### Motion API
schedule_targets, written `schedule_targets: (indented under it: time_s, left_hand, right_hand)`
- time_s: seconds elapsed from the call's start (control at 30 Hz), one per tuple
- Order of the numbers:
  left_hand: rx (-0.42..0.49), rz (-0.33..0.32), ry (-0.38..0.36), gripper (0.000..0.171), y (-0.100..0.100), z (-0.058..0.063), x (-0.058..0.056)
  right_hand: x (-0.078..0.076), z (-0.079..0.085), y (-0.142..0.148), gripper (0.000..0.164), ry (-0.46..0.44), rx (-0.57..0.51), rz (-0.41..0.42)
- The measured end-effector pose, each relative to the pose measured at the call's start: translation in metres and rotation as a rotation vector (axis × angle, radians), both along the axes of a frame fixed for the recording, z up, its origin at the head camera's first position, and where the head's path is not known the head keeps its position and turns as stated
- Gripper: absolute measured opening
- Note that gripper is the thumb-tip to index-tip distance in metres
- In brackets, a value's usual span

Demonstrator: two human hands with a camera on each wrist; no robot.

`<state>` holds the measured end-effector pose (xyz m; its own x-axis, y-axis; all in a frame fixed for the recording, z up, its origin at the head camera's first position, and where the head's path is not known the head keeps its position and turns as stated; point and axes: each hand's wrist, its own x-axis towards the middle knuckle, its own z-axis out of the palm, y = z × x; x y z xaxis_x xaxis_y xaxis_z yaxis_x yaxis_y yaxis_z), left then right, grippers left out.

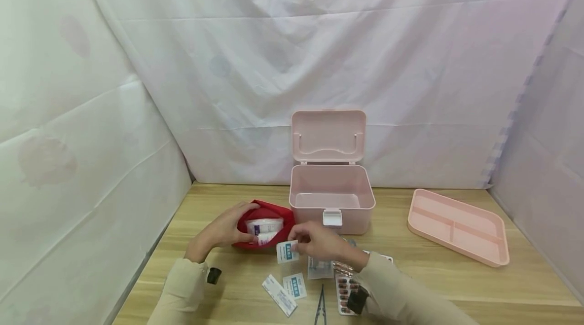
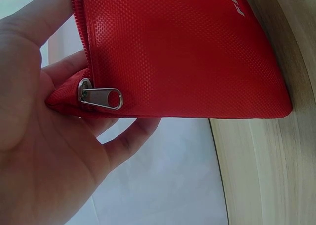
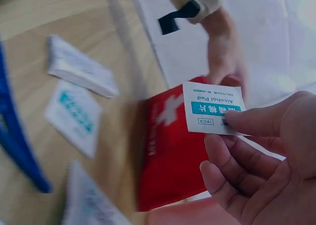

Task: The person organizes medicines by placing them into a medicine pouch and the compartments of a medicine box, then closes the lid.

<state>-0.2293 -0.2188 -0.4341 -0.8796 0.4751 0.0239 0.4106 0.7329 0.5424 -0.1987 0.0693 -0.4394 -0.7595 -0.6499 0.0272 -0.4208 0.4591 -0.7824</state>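
Observation:
A red zippered pouch (image 1: 288, 221) stands with its mouth spread, white packages (image 1: 266, 224) inside it. My left hand (image 1: 228, 226) grips the pouch's left end; in the left wrist view a metal zipper pull (image 2: 101, 97) sits by the palm. Between thumb and fingers, my right hand (image 1: 319, 241) pinches a small square alcohol pad packet (image 3: 210, 106) just in front of the pouch's right side. A second alcohol pad packet (image 1: 295, 286) lies on the table, beside a long white packet (image 1: 279, 294).
Behind the pouch's right side stands a pink box (image 1: 331, 188) with its lid (image 1: 328, 132) raised. A divided pink tray (image 1: 456, 226) lies at the right. Tweezers (image 1: 321, 304), a clear packet (image 1: 320, 269) and a capsule blister pack (image 1: 343, 294) lie near the right forearm.

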Motion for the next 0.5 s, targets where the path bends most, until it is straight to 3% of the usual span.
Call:
schedule_targets:
  time_s: [0.23, 0.5]
  left_hand:
    - [-0.010, -0.004, 0.011, 0.078, 0.000, 0.000, -0.001]
    - [-0.001, 0.000, -0.007, 0.079, -0.001, 0.000, 0.000]
  right_hand:
    - [-0.010, 0.023, -0.010, 0.006, 0.154, -0.015, -0.018]
    - [-0.016, 0.038, -0.030, 0.005, 0.180, 0.014, -0.036]
